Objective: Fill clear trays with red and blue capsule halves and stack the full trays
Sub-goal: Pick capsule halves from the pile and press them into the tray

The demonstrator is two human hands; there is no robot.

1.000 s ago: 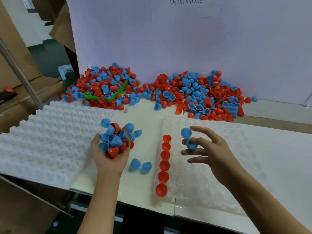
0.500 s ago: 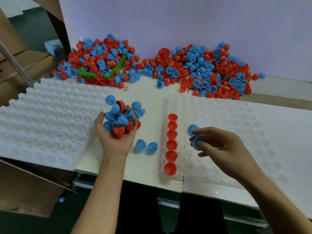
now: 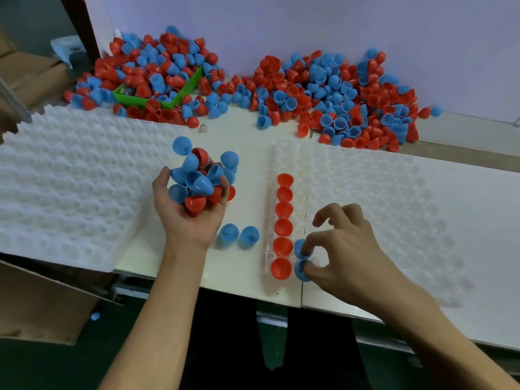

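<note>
Since the earlier frame the right hand has been brought down and toward the near edge of the clear tray, where two blue halves are now pinched by its fingertips and pressed into the nearest pockets. They are set just right of the red column, touching its two nearest pieces. That column of six runs straight away from the body, so the blue column is judged to be built along the same line, farther pockets next. A heaped handful of mixed halves is cupped in the left hand, held left of the tray and near the right hand. Open pockets are left across the tray's right side; two loose blue halves lie between the hands.
</note>
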